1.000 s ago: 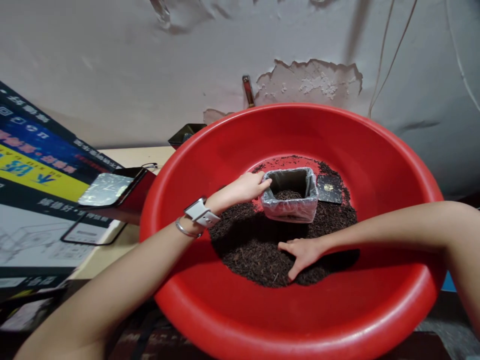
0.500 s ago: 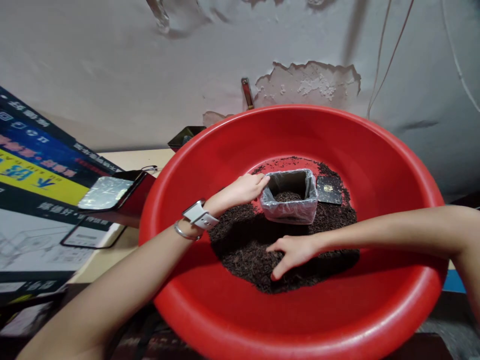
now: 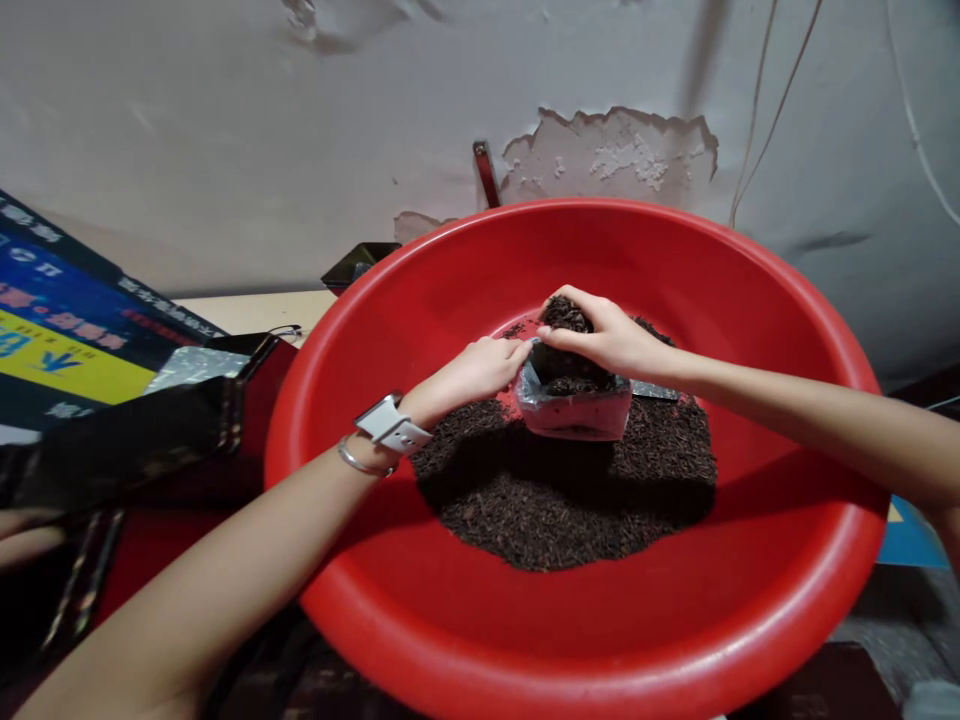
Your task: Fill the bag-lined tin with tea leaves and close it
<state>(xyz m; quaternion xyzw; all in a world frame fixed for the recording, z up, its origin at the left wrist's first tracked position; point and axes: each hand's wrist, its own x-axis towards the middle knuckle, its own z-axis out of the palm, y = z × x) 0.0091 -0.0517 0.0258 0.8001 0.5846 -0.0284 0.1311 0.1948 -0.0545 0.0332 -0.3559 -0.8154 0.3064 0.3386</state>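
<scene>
A wide red basin (image 3: pixel 585 640) holds a heap of dark, dry loose tea leaves (image 3: pixel 547 520). On the heap sits a small box lined with a clear plastic bag (image 3: pixel 574 418), with some leaves inside. My left hand (image 3: pixel 491 365), with a white-strapped watch on the wrist, pinches the box's left rim and liner. Over the box's opening, my right hand (image 3: pixel 600 335) curls around a handful of tea leaves (image 3: pixel 568 315). A flat black card-like piece (image 3: pixel 654 390) lies right of the box, partly hidden by my right arm.
Left of the basin are a dark red and black box (image 3: pixel 251 420), a silvery foil pack (image 3: pixel 196 368) and a printed carton (image 3: pixel 67 330). Another person's hand (image 3: pixel 30 540) shows at the left edge beside dark boxes. Behind the basin stands a peeling wall (image 3: pixel 615 150).
My right hand has risen from the heap to above the box, now with a handful of tea leaves. Dark boxes and another person's hand have come into view at left.
</scene>
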